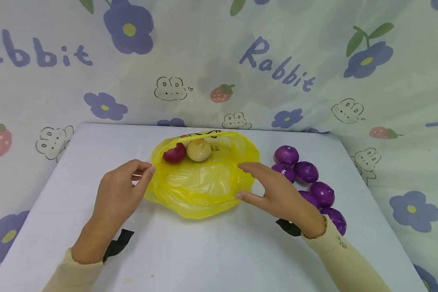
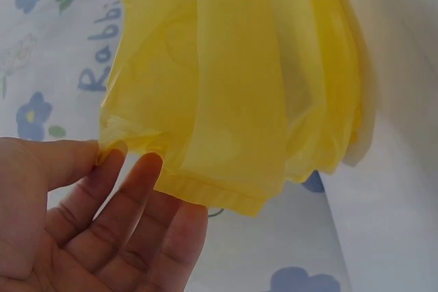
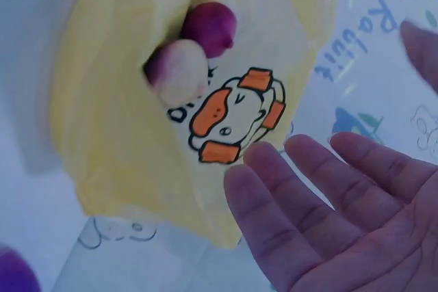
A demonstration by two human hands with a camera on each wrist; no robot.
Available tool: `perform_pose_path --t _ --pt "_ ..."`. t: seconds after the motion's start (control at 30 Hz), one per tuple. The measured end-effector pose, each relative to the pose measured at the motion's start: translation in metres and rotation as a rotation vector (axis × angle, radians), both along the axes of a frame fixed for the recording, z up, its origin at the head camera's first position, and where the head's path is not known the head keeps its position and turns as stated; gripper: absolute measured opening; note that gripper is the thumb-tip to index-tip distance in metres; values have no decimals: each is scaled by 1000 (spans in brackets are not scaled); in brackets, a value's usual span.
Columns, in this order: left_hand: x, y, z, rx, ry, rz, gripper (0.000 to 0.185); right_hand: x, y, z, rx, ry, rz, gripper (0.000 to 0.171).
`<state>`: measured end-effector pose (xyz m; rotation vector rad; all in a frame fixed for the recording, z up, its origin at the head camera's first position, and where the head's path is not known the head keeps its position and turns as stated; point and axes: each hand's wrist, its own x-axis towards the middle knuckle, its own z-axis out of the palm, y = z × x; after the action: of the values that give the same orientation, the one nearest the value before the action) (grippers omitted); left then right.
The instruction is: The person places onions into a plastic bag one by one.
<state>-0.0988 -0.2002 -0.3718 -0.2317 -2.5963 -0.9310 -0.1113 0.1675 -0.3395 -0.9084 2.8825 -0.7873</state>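
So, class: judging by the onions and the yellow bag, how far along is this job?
Done: two onions lie inside the yellow bag. In hand: the left hand pinches the bag's edge, and the right hand is open at the other edge. Left: six purple onions lie on the table.

White table; flower-and-rabbit print cloth backdrop behind.
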Motion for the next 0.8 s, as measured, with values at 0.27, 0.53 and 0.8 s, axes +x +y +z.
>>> perform_pose_path --t 0.27,0.53,0.8 --pt "-1 0 0 -10 1 -14 16 27 35 -7 26 -61 -128 103" --pt "-1 -3 -2 -12 -1 -7 16 41 67 -15 40 -5 -216 97" --pt "-2 -1 -2 0 0 -12 14 45 96 -25 186 -21 -362 95"
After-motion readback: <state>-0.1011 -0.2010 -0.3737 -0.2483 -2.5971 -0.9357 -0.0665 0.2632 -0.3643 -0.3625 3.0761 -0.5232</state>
